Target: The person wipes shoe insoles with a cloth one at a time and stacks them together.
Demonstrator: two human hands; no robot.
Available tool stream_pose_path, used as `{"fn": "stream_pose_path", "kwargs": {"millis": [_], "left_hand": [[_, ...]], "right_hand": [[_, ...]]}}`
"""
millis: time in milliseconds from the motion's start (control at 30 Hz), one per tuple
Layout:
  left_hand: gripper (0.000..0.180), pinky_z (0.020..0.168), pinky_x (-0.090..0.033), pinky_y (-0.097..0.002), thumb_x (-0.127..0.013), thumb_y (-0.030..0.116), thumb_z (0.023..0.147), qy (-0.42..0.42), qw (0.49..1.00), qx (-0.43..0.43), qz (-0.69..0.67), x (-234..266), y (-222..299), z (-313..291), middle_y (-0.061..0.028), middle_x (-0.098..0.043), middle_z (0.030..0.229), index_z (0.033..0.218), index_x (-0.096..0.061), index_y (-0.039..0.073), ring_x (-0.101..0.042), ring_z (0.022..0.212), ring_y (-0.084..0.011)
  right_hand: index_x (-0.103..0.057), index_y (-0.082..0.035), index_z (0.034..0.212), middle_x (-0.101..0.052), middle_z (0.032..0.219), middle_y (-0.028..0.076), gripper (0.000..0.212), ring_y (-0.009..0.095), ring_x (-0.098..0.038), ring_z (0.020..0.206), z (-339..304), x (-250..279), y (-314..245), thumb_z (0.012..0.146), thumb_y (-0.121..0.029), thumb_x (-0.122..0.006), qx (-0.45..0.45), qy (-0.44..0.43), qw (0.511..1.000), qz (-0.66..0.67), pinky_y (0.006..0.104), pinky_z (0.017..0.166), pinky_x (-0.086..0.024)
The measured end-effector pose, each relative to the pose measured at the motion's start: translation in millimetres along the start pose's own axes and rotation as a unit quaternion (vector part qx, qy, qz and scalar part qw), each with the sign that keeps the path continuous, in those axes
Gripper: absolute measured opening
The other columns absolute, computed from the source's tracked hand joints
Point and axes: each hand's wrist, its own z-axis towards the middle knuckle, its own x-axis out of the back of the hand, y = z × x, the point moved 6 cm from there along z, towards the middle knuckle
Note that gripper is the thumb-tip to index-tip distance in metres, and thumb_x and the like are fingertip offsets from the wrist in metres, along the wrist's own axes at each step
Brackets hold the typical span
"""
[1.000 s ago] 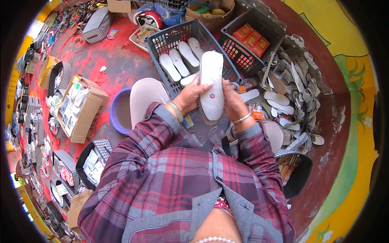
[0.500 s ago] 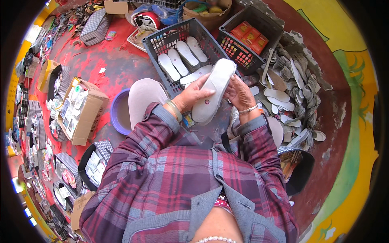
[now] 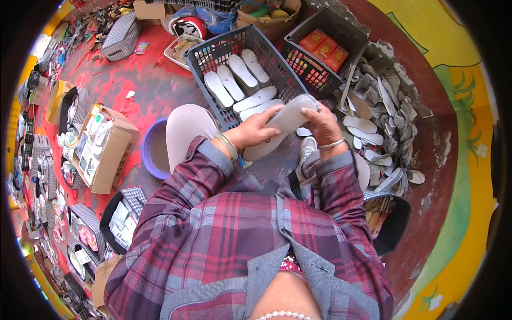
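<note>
Above my lap, a white insole (image 3: 292, 113) lies slantwise between my two hands. My left hand (image 3: 255, 130) grips its lower part, thumb on top. At the upper end my right hand (image 3: 324, 124) holds the edge, with the thumb pressed on the top face. Whether more than one insole is stacked there I cannot tell. Just beyond is a dark grey plastic crate (image 3: 278, 52) with several white insoles (image 3: 218, 89) laid in it, some of them stacked. My hands are over its near right corner.
A second dark crate (image 3: 306, 63) holds orange-red boxes (image 3: 324, 47). To the right, grey and white insoles (image 3: 392, 114) are heaped against the wall. A purple basin (image 3: 146, 154) stands by my left knee, and a cardboard box (image 3: 117, 154) of small packages lies further left.
The insole has been lowered and tilted toward the right, so its top face now looks foreshortened. My right hand has shifted its hold, its thumb now over the top.
</note>
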Motion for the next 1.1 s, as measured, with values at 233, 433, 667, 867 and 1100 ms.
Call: {"fn": "stream_pose_path", "kwargs": {"millis": [233,433,667,867,1100], "left_hand": [[0.052,0.069,-0.047,-0.0265,-0.067,0.014,0.08,-0.062,0.99,0.004,0.123,0.9,6.0,-5.4,-0.0104,-0.061,0.091,0.125,-0.04,0.008,-0.058,0.076,-0.0114],[0.047,0.086,-0.047,-0.0309,-0.058,0.03,0.087,0.0,0.968,0.021,-0.252,45.5,13.9,-11.1,-0.0095,-0.059,0.111,0.124,-0.048,0.004,-0.058,0.099,-0.0161],[0.051,0.099,-0.04,-0.0479,-0.038,0.041,0.097,0.126,0.842,-0.041,-0.523,54.3,15.3,-5.6,-0.0153,-0.054,0.121,0.13,-0.041,0.002,-0.05,0.118,-0.0274],[0.043,0.093,-0.045,-0.0496,-0.048,0.041,0.094,0.16,0.859,-0.015,-0.486,57.3,-2.6,-2.2,-0.0126,-0.057,0.114,0.115,-0.05,0.004,-0.057,0.107,-0.0258],[0.044,0.09,-0.048,-0.0483,-0.057,0.035,0.091,0.188,0.879,-0.02,-0.437,60.6,-17.0,1.3,-0.0106,-0.054,0.111,0.118,-0.044,0.004,-0.056,0.104,-0.0241]], "right_hand": [[-0.061,0.003,0.104,-0.065,0.095,0.008,0.037,0.014,-0.061,0.08,-10.1,15.6,14.0,0.072,-0.012,-0.071,-0.097,-0.054,0.966,-0.234,0.0274,0.078,-0.048],[-0.056,0.004,0.112,-0.064,0.101,0.013,0.042,0.024,-0.064,0.091,-33.5,51.7,-22.0,0.077,-0.016,-0.066,0.0,0.031,0.999,0.019,0.0377,0.074,-0.056],[-0.048,0.002,0.121,-0.06,0.111,0.017,0.05,0.031,-0.063,0.096,-26.5,50.2,-5.3,0.077,-0.012,-0.068,0.014,0.089,0.976,0.197,0.0413,0.071,-0.059],[-0.049,0.002,0.12,-0.057,0.116,0.015,0.05,0.028,-0.057,0.106,-19.8,32.9,-8.4,0.075,-0.011,-0.069,0.037,0.043,0.991,0.12,0.0468,0.086,-0.05],[-0.05,-0.003,0.117,-0.057,0.111,0.012,0.044,0.028,-0.058,0.103,-19.9,31.8,-8.2,0.08,-0.019,-0.068,0.044,0.059,0.99,0.122,0.0444,0.084,-0.052]]}}
